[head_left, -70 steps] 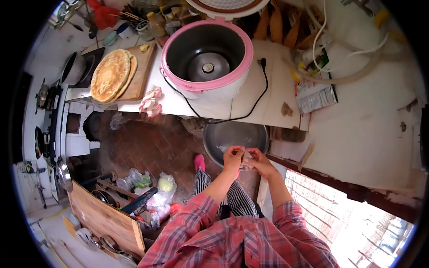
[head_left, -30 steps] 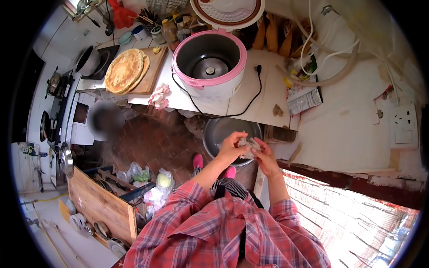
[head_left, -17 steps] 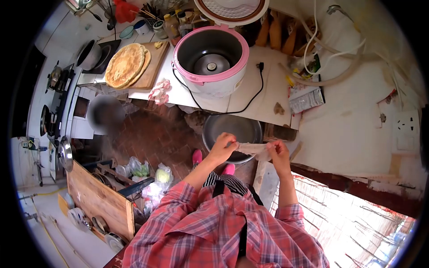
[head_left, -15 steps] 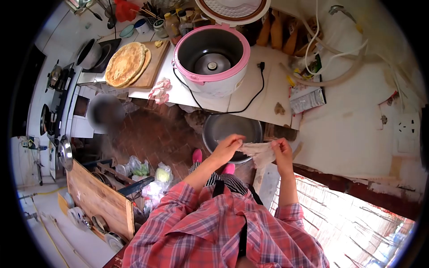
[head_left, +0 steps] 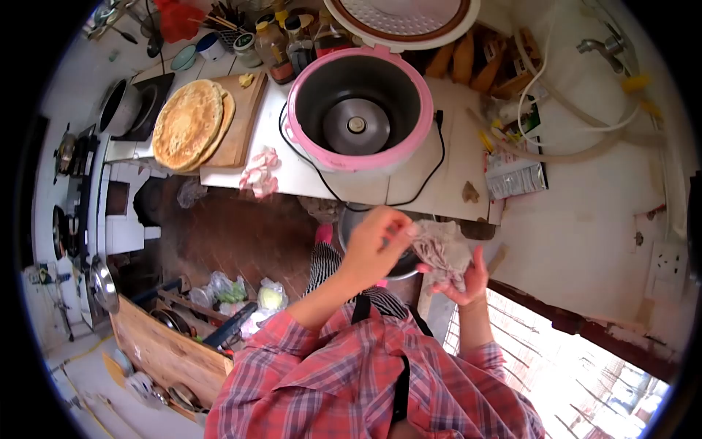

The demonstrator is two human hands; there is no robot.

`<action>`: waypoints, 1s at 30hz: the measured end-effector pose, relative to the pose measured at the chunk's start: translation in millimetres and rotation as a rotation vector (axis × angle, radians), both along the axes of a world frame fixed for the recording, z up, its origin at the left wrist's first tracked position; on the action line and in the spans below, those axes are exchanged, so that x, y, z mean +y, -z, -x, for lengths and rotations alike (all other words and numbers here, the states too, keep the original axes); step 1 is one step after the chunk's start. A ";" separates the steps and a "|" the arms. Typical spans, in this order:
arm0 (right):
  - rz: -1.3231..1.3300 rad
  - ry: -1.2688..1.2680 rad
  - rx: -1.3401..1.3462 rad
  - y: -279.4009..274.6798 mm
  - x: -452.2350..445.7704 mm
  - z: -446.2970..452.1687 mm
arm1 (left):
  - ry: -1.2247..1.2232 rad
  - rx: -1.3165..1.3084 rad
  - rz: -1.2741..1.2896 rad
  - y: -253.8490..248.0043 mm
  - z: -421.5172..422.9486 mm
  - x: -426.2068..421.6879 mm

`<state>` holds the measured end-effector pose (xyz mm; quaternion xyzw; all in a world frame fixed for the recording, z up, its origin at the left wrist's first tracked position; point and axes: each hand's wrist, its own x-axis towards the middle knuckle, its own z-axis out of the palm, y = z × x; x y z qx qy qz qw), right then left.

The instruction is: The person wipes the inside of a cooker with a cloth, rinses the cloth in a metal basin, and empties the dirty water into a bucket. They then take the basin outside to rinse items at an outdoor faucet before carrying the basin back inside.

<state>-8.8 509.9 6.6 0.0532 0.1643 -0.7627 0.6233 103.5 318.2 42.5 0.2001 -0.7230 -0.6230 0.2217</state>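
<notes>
A crumpled grey-beige cloth hangs between my hands, in front of the counter edge. My left hand pinches its upper left corner. Under the cloth, my right hand supports it from the right, palm up, with the fingers partly hidden behind it. Beyond them on the counter stands a rice cooker with a pink rim, its lid raised and its inside showing a bare heating plate. Partly covered by my hands and the cloth, a metal basin sits below the counter.
Flatbreads lie on a wooden board at the left of the counter. A red-and-white cloth and a black power cord are near its edge. Bottles stand behind; a tap is at the upper right.
The cloth, earlier stretched between both hands, now rests bunched over my right hand. Both hands have come up closer to the camera, and the view has shifted nearer the cooker.
</notes>
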 end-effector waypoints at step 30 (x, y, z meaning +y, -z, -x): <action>-0.996 -0.531 1.522 47.5 -403.4 43.2 | -0.251 0.001 0.315 49.3 73.9 -275.2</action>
